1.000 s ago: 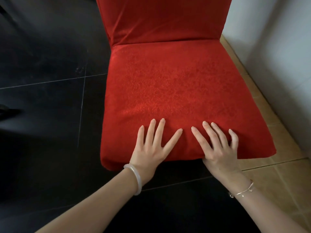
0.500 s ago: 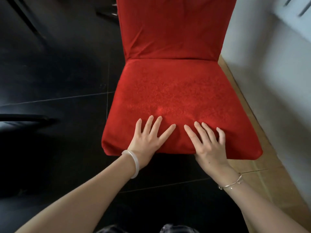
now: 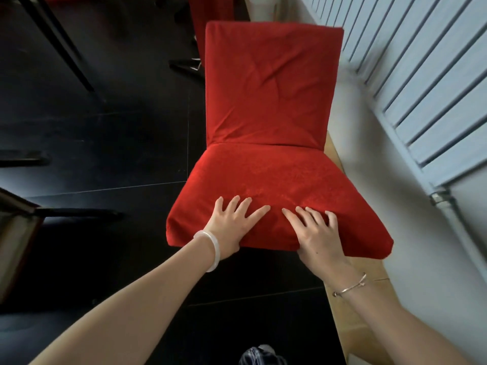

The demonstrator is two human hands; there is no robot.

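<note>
Currently looking at one red chair (image 3: 271, 101), centre of frame, just beside the white wall (image 3: 369, 159) on the right. Long axis running top to bottom of frame, lower end drifting slightly right. Backrest (image 3: 271, 83) upright, toward the top. Seat (image 3: 276, 177) with its front edge pointing at the bottom of frame, toward the camera. Left side over black floor (image 3: 105, 159), right side over the tan strip (image 3: 355, 306) along the wall.

Count:
- 1 chair in hand, plus 1 more red chair (image 3: 210, 11), partly cut off at top centre
- 2 hands, 2 wrist pieces: white bangle (image 3: 210, 248) on the left wrist, thin metal bracelet (image 3: 350, 287) on the right
- 1 radiator (image 3: 421, 88), upper right
- dark table legs (image 3: 66, 48), upper left; number unclear

Left hand (image 3: 232, 225): fingers spread, lying flat on top of the seat at the front edge, left of middle. Right hand (image 3: 316, 233): fingers spread, slightly bent, pressing the seat top at the front edge, right of middle. Close together, index fingers nearly meeting. Thumbs not visible, so cannot tell whether hooked under the edge. Whole chair lying beyond the hands, up-frame; palms overhanging the front edge.
</note>
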